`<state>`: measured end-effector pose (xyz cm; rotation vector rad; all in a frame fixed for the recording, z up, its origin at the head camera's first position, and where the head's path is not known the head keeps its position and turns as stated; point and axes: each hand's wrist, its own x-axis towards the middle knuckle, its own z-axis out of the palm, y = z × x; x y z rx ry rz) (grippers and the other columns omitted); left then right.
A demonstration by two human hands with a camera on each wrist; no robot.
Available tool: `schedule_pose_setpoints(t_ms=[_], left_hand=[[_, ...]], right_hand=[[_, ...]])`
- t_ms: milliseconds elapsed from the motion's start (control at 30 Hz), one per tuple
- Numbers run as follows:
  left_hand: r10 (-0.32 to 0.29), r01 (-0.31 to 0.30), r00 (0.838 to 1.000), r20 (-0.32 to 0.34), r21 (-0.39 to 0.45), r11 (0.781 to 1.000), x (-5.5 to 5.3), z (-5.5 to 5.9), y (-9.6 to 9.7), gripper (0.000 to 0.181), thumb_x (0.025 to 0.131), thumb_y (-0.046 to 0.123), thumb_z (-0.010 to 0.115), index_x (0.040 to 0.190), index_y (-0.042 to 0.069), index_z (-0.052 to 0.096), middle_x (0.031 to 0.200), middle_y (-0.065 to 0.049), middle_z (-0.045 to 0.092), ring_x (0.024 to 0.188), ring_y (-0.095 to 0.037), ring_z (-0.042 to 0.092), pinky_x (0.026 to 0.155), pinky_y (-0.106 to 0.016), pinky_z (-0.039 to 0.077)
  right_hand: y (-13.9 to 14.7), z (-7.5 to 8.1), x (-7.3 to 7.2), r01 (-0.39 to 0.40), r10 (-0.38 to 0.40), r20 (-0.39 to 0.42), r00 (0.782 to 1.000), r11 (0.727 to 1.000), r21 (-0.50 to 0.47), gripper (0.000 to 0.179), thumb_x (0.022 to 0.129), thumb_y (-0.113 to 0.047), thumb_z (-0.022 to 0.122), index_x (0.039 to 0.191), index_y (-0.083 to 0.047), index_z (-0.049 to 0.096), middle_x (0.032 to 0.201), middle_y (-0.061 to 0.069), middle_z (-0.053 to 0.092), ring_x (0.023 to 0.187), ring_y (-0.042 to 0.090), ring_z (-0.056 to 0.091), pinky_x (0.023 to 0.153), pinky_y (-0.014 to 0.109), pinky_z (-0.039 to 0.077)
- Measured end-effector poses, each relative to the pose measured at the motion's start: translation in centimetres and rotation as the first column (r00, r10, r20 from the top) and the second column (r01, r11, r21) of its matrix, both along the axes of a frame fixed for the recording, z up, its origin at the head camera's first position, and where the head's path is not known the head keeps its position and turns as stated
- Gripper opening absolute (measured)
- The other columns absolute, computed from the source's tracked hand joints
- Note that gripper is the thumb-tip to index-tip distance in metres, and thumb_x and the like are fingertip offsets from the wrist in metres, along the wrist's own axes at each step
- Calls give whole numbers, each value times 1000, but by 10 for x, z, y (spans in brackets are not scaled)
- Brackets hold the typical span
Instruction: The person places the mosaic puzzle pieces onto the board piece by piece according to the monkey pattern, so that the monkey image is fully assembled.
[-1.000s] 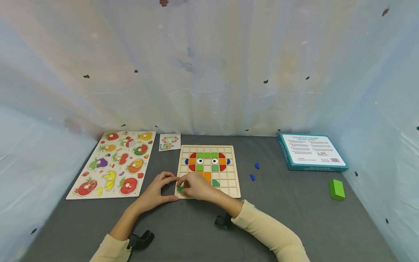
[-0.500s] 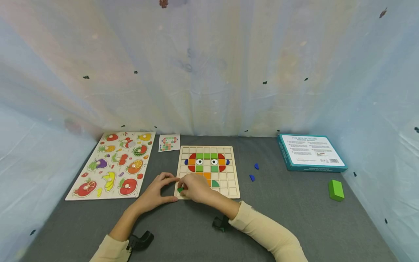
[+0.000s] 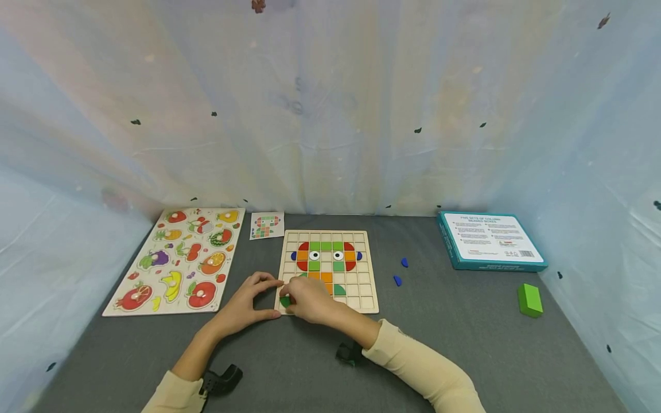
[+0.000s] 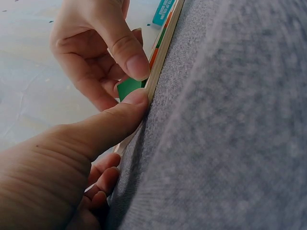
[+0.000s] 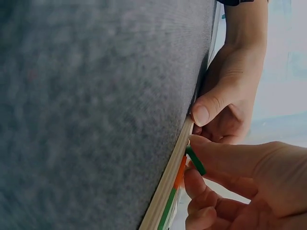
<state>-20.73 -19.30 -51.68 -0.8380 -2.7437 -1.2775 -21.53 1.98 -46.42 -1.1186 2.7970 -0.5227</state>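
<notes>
A square wooden grid board (image 3: 356,298) bears colored tiles forming a face with two eyes and several orange, red and green pieces. My left hand (image 3: 242,304) holds the board's near left corner, thumb at the near edge and fingers at the left side. Over that corner, my right hand (image 3: 311,299) pinches a green tile (image 5: 195,160) between thumb and fingers. That tile stands tilted to the board in the right wrist view; its other side shows in the left wrist view. Part of the board's lower left is hidden under my right hand.
Two blue pieces (image 3: 405,262) lie right of the board. A pattern card (image 3: 267,225) is behind it, and a fruit puzzle board (image 3: 175,261) to the left. At the right are a teal-edged box (image 3: 493,240) and a green block (image 3: 530,300).
My right hand has shifted very slightly at the board's near left corner, and more green shows beneath its fingers. My left hand stays on the board.
</notes>
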Motion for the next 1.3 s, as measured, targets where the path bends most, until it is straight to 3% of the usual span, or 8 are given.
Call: schedule_pose_setpoints(t_ms=[200,567,667,733,800,900,1067,1300], left_hand=[[4,-4,1000,-2,2,1000,-1,-1,0,64,79,36,85,135,14,62,129,-1,49,120,-21,46,100,-53,40],[3,-3,1000,-1,1,1000,-2,-4,-2,65,80,38,84,136,16,62,129,-2,49,119,-23,45,98,-55,40],[1,-1,1000,-9,0,1000,-2,-4,-2,65,80,36,85,136,14,62,129,-3,49,119,-24,45,98,-56,40],[-1,1,1000,-12,0,1000,-2,-4,-2,65,80,36,85,136,14,62,129,-4,49,119,-25,46,97,-56,40],[0,0,1000,-11,-4,1000,-2,-4,-2,65,80,37,84,136,14,62,129,-4,49,119,-25,46,97,-56,40],[2,-2,1000,-4,-3,1000,-2,-4,0,66,80,38,84,137,14,62,129,-3,49,119,-25,46,98,-56,39],[-3,3,1000,-8,-3,1000,-1,-4,-1,66,80,38,84,137,14,61,129,-3,49,119,-25,46,97,-56,39],[-2,2,1000,1,2,1000,-2,-3,-2,67,81,36,84,138,11,60,130,-5,49,120,-26,46,97,-56,40]], right_hand=[[2,1,2,-5,5,-24,1000,1000,4,36,82,-19,84,116,-12,74,84,-4,63,67,3,52,54,16,38],[15,12,6,-23,23,-27,999,1000,3,36,88,-25,79,120,-11,72,98,2,63,69,6,53,55,16,39],[23,16,6,-60,62,-100,993,998,24,34,91,-29,76,120,-12,72,104,2,61,78,10,55,59,19,42],[30,16,6,-103,116,-168,979,991,85,39,92,-34,73,126,-14,69,117,3,60,97,15,58,73,24,49],[36,16,6,-163,193,-206,959,975,152,46,94,-39,70,134,-16,64,135,5,55,120,22,52,90,36,49],[46,14,9,-251,297,-182,937,938,238,57,97,-45,62,146,-19,53,156,5,38,143,30,33,107,53,37],[53,11,17,-306,340,-72,938,905,296,70,97,-56,54,155,-20,39,164,1,23,151,31,13,113,59,25],[53,5,23,-283,316,-30,948,885,369,88,91,-72,48,159,-22,27,166,-5,15,153,26,2,115,59,17]])
